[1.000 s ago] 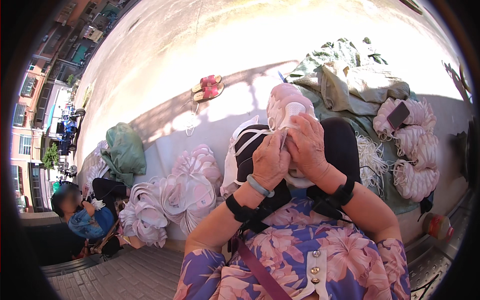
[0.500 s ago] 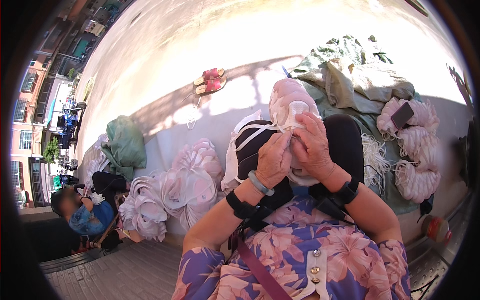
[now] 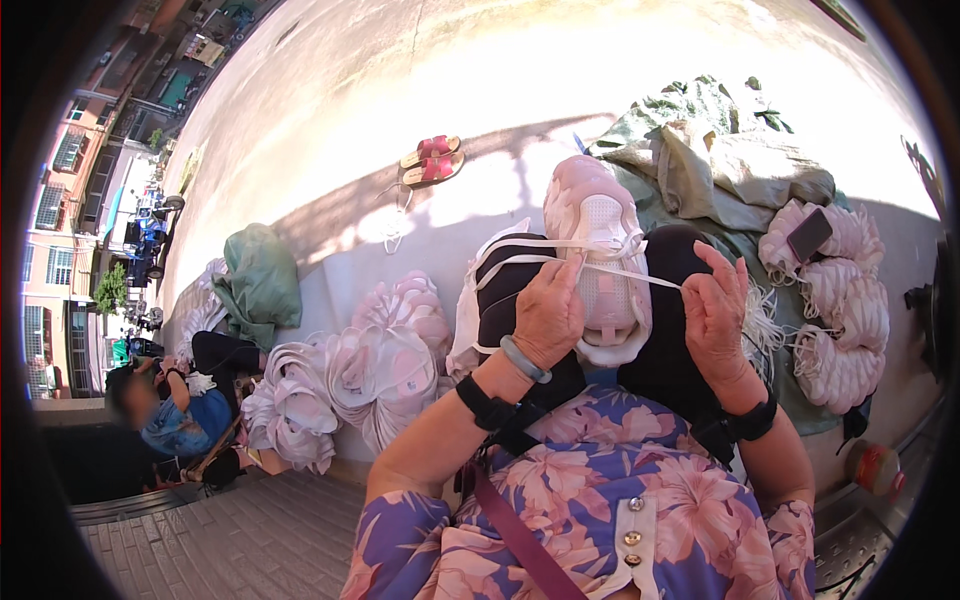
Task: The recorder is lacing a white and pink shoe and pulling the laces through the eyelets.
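A pale pink and white sneaker point(image 3: 601, 215) rests between my knees, its toe pointing away from me and its opening toward me. A white shoelace point(image 3: 640, 274) crosses over its tongue. My right hand point(image 3: 715, 318), off to the right of the shoe, pinches one end and holds it taut, with some fingers raised. At the shoe's left edge, my left hand point(image 3: 552, 312) is closed in a pinch on the lace where it meets the eyelets; the exact grip is partly hidden. Another length of lace loops across my left knee.
Bundled pink-white shoe uppers point(image 3: 381, 378) lie at left, more bundles point(image 3: 845, 335) at right with a dark phone point(image 3: 809, 236) on top. Loose white laces point(image 3: 762, 325) lie by my right knee. Beyond are cloth sacks point(image 3: 735, 165) and red sandals point(image 3: 433, 161). Another person point(image 3: 180, 420) sits far left.
My hands were together over the shoe's tongue. The right hand has moved away to the right, drawing out a lace end, while the left stays by the shoe's left edge.
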A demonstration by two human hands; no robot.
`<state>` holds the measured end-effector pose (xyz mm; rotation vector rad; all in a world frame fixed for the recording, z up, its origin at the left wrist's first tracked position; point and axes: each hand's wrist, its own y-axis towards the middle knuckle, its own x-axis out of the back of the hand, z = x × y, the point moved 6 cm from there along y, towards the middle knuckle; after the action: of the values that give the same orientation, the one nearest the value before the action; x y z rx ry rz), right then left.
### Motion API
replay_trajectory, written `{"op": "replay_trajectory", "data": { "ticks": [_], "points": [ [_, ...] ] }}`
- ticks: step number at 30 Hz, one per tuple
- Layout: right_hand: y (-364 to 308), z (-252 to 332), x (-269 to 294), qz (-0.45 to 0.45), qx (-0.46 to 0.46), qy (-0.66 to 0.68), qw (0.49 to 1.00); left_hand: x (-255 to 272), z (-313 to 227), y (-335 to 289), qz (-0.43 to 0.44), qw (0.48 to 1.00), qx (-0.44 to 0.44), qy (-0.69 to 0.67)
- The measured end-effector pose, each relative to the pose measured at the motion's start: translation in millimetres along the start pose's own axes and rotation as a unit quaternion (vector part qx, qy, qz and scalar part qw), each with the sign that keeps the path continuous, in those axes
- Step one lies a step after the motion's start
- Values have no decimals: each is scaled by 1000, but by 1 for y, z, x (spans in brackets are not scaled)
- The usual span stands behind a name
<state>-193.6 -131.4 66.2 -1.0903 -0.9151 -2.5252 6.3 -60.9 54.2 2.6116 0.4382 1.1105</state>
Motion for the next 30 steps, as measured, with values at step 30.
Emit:
{"op": "replay_trajectory", "data": {
  "ticks": [30],
  "points": [
    [16,15,-7,82,122,68,987,15,33,48,156,845,222,-461]
  ]
}}
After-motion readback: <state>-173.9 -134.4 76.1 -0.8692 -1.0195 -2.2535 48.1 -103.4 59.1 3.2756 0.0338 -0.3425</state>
